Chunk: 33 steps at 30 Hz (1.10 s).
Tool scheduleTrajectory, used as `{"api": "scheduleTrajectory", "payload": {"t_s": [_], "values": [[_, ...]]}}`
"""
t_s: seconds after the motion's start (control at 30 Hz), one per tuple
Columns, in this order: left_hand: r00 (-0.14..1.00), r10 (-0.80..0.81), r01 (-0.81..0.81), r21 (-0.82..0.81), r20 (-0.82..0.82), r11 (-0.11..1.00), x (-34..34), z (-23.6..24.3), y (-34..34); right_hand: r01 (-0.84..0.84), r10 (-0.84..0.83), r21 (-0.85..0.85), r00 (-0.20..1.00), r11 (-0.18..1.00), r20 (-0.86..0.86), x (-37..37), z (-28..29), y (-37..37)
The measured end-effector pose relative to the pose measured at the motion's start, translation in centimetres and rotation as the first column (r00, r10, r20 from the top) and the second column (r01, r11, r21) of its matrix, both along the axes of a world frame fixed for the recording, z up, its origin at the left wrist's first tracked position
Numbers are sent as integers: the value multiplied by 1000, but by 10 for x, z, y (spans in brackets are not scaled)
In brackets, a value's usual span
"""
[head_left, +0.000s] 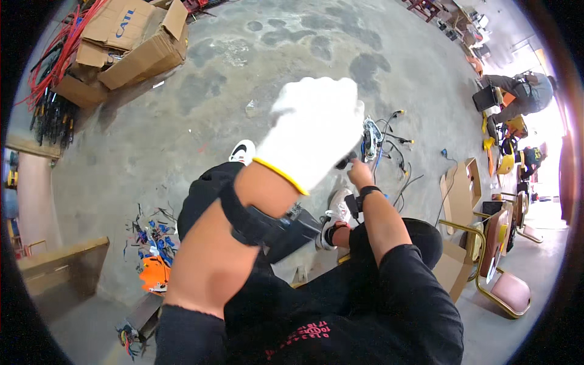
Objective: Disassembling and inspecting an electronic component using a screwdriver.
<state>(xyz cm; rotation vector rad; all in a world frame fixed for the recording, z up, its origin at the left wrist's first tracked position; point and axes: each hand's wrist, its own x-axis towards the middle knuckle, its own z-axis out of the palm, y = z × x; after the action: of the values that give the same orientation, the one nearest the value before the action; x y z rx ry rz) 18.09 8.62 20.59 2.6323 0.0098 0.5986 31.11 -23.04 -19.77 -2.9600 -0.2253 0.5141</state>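
Observation:
My left hand (313, 131), in a white glove with a yellow cuff, is raised close to the camera with its fingers curled; what they may hold is hidden. My bare right hand (360, 172) is closed at a small dark object (347, 160), partly hidden behind the glove. Just beyond it, a silvery piece (371, 139) and black cables (398, 152) with yellow ends lie on the concrete floor (225, 121). My white shoes (337, 207) are below my hands.
Torn cardboard boxes (131, 55) and red cables (58, 55) are at upper left. Wire scraps (152, 237) and an orange item (155, 274) lie at lower left. At right are a bent-over person (526, 94), flattened cardboard (456, 194) and chairs (511, 289).

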Motion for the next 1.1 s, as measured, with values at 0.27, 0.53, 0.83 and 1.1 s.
{"api": "scheduleTrajectory", "payload": {"t_s": [0.27,0.53,0.83,1.1], "values": [[828,-240,357,145,-507,923,21,-5,-49,-88,98,-136,993,987,69,18,-77,67],[569,-294,484,23,-768,875,37,-15,-50,47,-32,-98,989,994,146,-3,-43,108],[730,-149,433,283,-667,856,8,-53,-35,63,-56,-22,970,998,236,1,-116,88],[695,-239,489,203,-678,848,19,-20,-26,77,9,-249,944,966,331,-2,-129,81]]}}
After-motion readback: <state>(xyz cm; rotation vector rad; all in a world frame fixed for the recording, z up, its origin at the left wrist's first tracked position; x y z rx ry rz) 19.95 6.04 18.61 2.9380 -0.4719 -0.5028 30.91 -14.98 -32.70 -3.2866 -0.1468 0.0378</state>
